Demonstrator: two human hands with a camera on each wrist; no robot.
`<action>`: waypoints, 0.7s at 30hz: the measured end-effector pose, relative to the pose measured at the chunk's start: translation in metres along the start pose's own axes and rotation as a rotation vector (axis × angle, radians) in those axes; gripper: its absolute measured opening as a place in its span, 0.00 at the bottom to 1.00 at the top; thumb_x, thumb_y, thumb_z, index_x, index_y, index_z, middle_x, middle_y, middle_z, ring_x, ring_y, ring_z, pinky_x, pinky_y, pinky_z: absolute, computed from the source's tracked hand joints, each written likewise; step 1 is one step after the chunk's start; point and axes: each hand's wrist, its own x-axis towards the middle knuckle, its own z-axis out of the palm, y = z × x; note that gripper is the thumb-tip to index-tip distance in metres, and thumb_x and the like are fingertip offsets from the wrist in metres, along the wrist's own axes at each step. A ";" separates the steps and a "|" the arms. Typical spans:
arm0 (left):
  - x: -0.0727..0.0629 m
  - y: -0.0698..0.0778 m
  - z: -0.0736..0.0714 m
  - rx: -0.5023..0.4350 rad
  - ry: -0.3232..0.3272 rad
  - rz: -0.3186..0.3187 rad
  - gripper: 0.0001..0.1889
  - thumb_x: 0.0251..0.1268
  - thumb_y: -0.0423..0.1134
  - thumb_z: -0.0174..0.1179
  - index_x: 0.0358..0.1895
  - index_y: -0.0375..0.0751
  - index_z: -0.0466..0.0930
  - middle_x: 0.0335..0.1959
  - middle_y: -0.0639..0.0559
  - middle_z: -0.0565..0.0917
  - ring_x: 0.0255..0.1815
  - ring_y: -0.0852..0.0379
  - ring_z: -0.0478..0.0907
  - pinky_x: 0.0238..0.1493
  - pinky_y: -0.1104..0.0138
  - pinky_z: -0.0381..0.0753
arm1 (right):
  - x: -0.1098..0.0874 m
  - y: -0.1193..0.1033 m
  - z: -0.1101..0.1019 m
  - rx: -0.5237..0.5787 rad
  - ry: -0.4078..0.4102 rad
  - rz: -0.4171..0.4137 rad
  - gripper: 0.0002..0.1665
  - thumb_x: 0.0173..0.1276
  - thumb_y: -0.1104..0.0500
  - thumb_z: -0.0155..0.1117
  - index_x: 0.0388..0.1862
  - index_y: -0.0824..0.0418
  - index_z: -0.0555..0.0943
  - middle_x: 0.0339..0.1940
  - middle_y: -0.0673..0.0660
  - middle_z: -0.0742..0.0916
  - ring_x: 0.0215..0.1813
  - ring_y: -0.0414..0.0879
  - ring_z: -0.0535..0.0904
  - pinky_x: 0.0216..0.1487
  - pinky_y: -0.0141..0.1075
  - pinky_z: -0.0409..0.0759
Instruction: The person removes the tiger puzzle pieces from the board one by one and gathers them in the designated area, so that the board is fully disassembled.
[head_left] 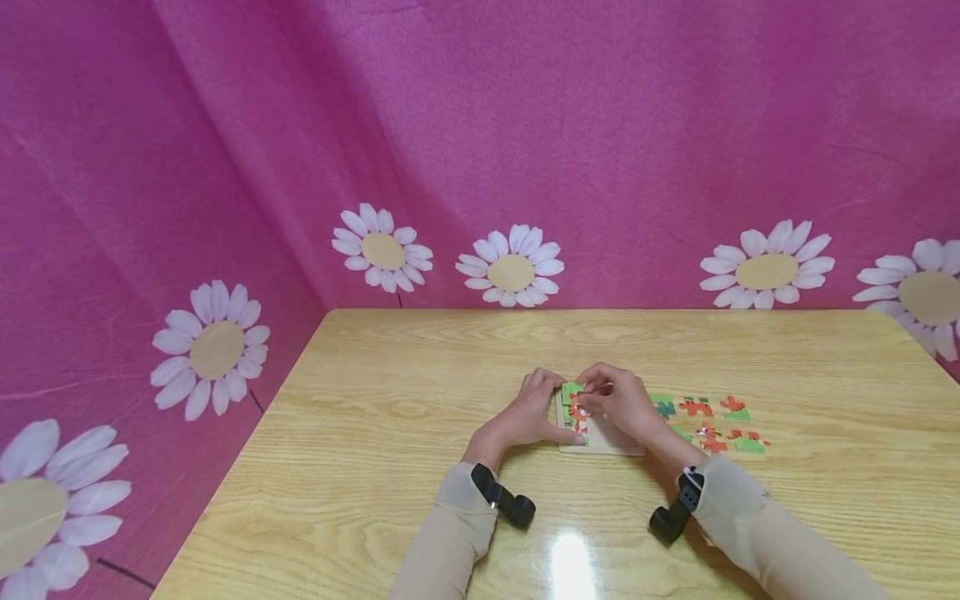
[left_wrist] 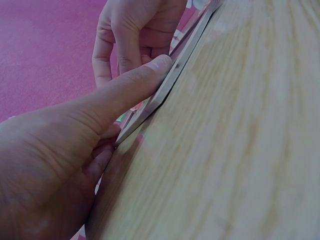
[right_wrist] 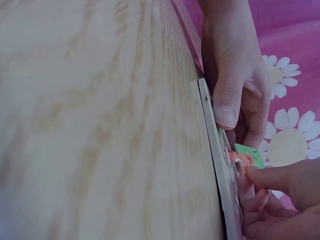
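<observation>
A shallow wooden puzzle tray (head_left: 611, 444) lies on the table, with green and orange jigsaw pieces (head_left: 576, 417) along its left side. My left hand (head_left: 525, 417) holds the tray at its left, thumb on the near rim and fingers round toward the far left corner. Over the tray, my right hand (head_left: 622, 404) pinches a green and orange jigsaw piece (right_wrist: 252, 156) between thumb and fingers. In the right wrist view that piece stands tilted above the tray. The head view mostly hides it behind the fingers.
Several loose jigsaw pieces (head_left: 697, 407) lie in rows on the wooden table (head_left: 375, 467) right of the tray, some partly behind the right forearm. A pink curtain (head_left: 600, 125) with daisies hangs along the table's back and left edges. Each wrist wears a black camera.
</observation>
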 end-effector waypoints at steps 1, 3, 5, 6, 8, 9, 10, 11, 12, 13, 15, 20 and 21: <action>0.000 0.000 0.000 0.001 0.001 0.000 0.44 0.49 0.49 0.80 0.66 0.33 0.67 0.58 0.51 0.65 0.61 0.55 0.60 0.65 0.70 0.64 | 0.000 0.000 0.000 0.004 0.001 0.007 0.12 0.59 0.75 0.71 0.41 0.69 0.82 0.29 0.54 0.84 0.38 0.53 0.84 0.40 0.37 0.82; 0.000 0.001 0.000 0.000 0.001 -0.002 0.44 0.49 0.49 0.80 0.66 0.33 0.67 0.58 0.51 0.65 0.61 0.55 0.60 0.65 0.69 0.64 | 0.000 -0.001 -0.001 0.018 0.003 0.016 0.12 0.60 0.75 0.71 0.42 0.69 0.82 0.29 0.55 0.85 0.38 0.54 0.84 0.43 0.40 0.83; -0.001 0.001 -0.001 -0.002 -0.002 -0.005 0.45 0.49 0.49 0.80 0.67 0.33 0.67 0.58 0.51 0.65 0.61 0.55 0.60 0.65 0.69 0.64 | -0.001 -0.001 -0.002 0.026 -0.001 0.022 0.12 0.60 0.75 0.71 0.43 0.70 0.82 0.30 0.55 0.85 0.39 0.55 0.84 0.44 0.40 0.83; -0.001 0.001 -0.001 -0.003 -0.001 -0.005 0.45 0.49 0.49 0.80 0.67 0.33 0.67 0.58 0.51 0.65 0.61 0.55 0.60 0.65 0.70 0.64 | -0.001 -0.001 -0.002 0.029 -0.004 0.028 0.12 0.61 0.74 0.70 0.43 0.70 0.82 0.30 0.56 0.85 0.40 0.55 0.84 0.43 0.40 0.83; -0.001 0.001 -0.001 -0.007 -0.002 -0.006 0.45 0.49 0.49 0.80 0.67 0.33 0.67 0.58 0.51 0.65 0.62 0.55 0.60 0.65 0.69 0.65 | -0.002 -0.001 -0.003 0.038 -0.011 0.036 0.12 0.61 0.74 0.70 0.44 0.70 0.82 0.31 0.56 0.85 0.40 0.56 0.84 0.42 0.38 0.82; -0.001 0.001 -0.001 -0.008 -0.002 -0.005 0.45 0.49 0.49 0.80 0.67 0.33 0.67 0.58 0.51 0.65 0.62 0.55 0.60 0.65 0.69 0.65 | -0.002 -0.001 -0.004 0.036 -0.015 0.037 0.12 0.62 0.74 0.70 0.44 0.70 0.82 0.31 0.56 0.85 0.41 0.56 0.84 0.41 0.36 0.81; -0.001 0.001 -0.001 -0.008 -0.001 -0.004 0.45 0.49 0.49 0.80 0.67 0.33 0.67 0.58 0.51 0.65 0.62 0.55 0.60 0.65 0.69 0.65 | -0.002 -0.002 -0.004 0.035 -0.018 0.041 0.12 0.62 0.73 0.70 0.44 0.70 0.82 0.31 0.56 0.85 0.41 0.55 0.84 0.41 0.35 0.81; -0.001 0.000 -0.001 -0.008 -0.001 -0.002 0.44 0.49 0.49 0.79 0.67 0.33 0.67 0.58 0.51 0.65 0.62 0.55 0.60 0.65 0.69 0.65 | -0.002 -0.002 -0.005 0.036 -0.019 0.044 0.12 0.62 0.73 0.70 0.44 0.70 0.82 0.31 0.56 0.85 0.41 0.55 0.84 0.42 0.35 0.80; -0.001 0.000 -0.001 -0.010 0.000 0.000 0.44 0.49 0.49 0.79 0.67 0.33 0.67 0.58 0.51 0.65 0.62 0.55 0.60 0.65 0.69 0.65 | -0.003 -0.002 -0.005 0.036 -0.019 0.048 0.11 0.62 0.73 0.70 0.44 0.69 0.82 0.31 0.56 0.85 0.41 0.54 0.83 0.42 0.36 0.81; -0.001 0.000 0.000 -0.010 -0.001 0.002 0.44 0.49 0.48 0.79 0.67 0.33 0.67 0.58 0.51 0.65 0.62 0.55 0.60 0.64 0.69 0.65 | -0.003 -0.003 -0.006 0.035 -0.019 0.045 0.11 0.62 0.73 0.70 0.44 0.69 0.82 0.31 0.56 0.85 0.41 0.54 0.83 0.44 0.37 0.82; -0.001 0.000 0.000 -0.011 0.000 0.007 0.44 0.49 0.48 0.79 0.66 0.34 0.67 0.58 0.51 0.65 0.61 0.55 0.60 0.64 0.69 0.65 | -0.004 -0.003 -0.008 0.029 -0.021 0.039 0.11 0.62 0.72 0.70 0.44 0.69 0.82 0.32 0.56 0.85 0.41 0.53 0.83 0.46 0.40 0.82; -0.001 0.000 0.000 -0.002 0.003 0.015 0.44 0.49 0.48 0.79 0.66 0.34 0.67 0.58 0.50 0.65 0.62 0.54 0.60 0.65 0.69 0.64 | -0.009 -0.004 -0.014 0.035 -0.032 0.035 0.12 0.63 0.72 0.69 0.45 0.69 0.82 0.34 0.56 0.85 0.41 0.52 0.83 0.47 0.40 0.83; -0.001 0.000 0.000 0.000 0.004 0.015 0.44 0.49 0.48 0.79 0.66 0.34 0.67 0.59 0.50 0.65 0.62 0.54 0.60 0.66 0.69 0.64 | -0.010 -0.004 -0.015 0.040 -0.035 0.031 0.12 0.63 0.73 0.69 0.46 0.69 0.82 0.34 0.56 0.85 0.42 0.52 0.83 0.46 0.39 0.83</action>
